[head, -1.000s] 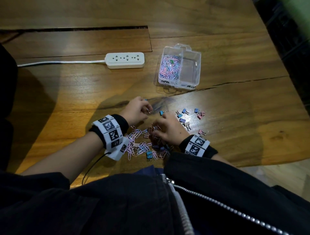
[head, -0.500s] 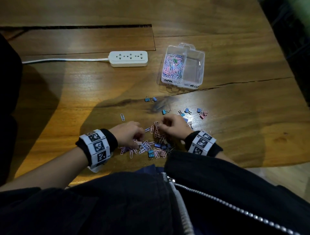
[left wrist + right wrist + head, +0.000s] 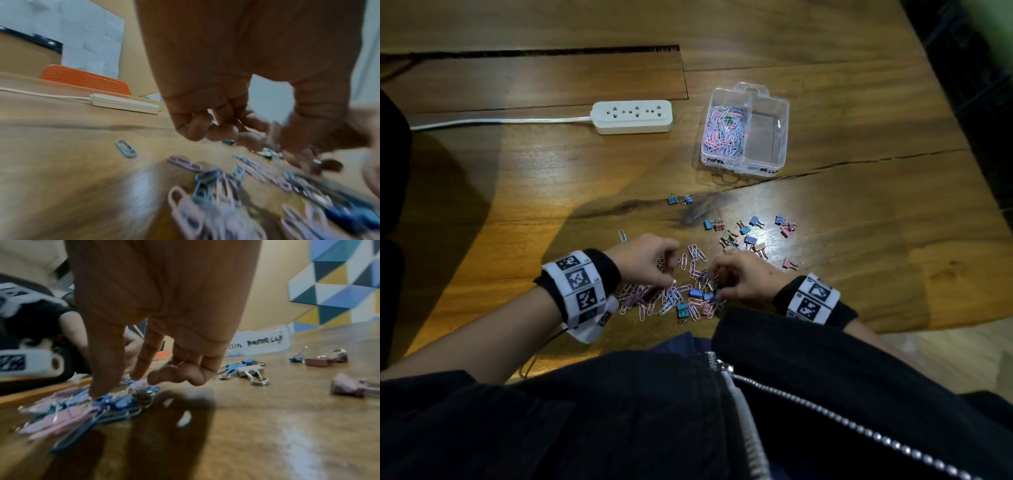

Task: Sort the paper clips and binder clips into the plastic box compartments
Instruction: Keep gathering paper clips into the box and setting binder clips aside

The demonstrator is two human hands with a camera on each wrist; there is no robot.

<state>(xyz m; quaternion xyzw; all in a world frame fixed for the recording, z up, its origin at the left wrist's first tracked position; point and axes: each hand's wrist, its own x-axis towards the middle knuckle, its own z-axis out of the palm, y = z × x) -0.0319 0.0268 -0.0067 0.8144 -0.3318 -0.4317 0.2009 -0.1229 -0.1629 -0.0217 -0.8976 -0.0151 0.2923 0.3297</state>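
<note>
A mixed pile of pink and blue paper clips [image 3: 650, 299] with a few binder clips lies at the table's near edge. My left hand [image 3: 671, 270] hovers over its far side with the fingers curled; in the blurred left wrist view it [image 3: 267, 138] seems to pinch a pink paper clip. My right hand [image 3: 717, 282] reaches into the pile's right side. Its thumb and forefinger [image 3: 117, 386] point down onto blue binder clips, the other fingers curled. The clear plastic box [image 3: 786, 137] stands farther off: the left compartment holds paper clips, the right looks empty.
Loose binder clips [image 3: 751, 236] lie scattered right of the hands, two blue ones [image 3: 679, 199] farther out. One blue paper clip [image 3: 622, 235] lies alone on the left. A white power strip [image 3: 633, 116] and its cable sit at the back left.
My left hand has come back from farther out on the table to the pile. The right hand has drawn in to the pile's right side.
</note>
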